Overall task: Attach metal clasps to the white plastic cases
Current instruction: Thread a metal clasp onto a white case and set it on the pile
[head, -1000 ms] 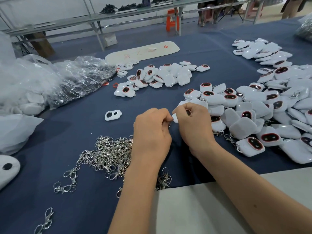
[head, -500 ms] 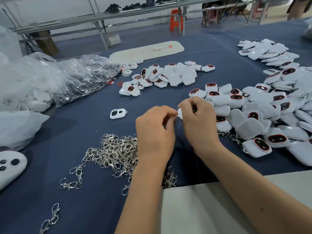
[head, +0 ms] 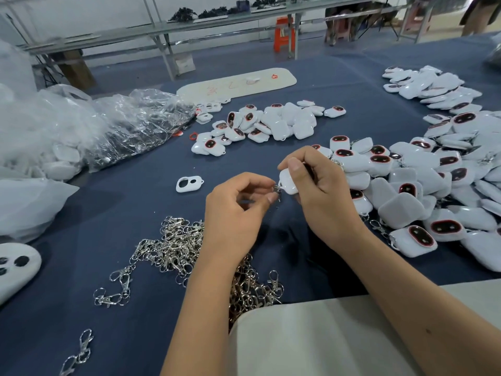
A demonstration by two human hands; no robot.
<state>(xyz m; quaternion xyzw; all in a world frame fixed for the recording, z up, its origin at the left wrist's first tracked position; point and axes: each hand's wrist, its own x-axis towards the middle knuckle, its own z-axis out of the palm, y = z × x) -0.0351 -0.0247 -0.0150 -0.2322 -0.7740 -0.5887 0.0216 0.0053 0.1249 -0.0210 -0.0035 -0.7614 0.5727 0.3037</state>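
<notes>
My right hand [head: 320,191] grips a white plastic case [head: 288,181] above the blue cloth, its thumb on the case's top. My left hand [head: 238,210] pinches a small metal clasp [head: 277,190] right at the case's lower left corner; the clasp touches the case. A heap of loose silver clasps [head: 176,248] lies under and left of my left forearm. White cases with red-rimmed dark windows form a big pile [head: 423,185] at the right and a smaller group [head: 271,123] further back.
A white case frame with two holes [head: 189,183] lies alone left of my hands. Clear plastic bags [head: 113,126] of parts fill the left side. A beige board [head: 238,82] lies at the back. A pale sheet [head: 311,335] covers the near table edge.
My hands have drawn slightly apart and risen. The white case now shows in my right hand's fingers, and the clasp is visible between the left fingertips at the case's corner.
</notes>
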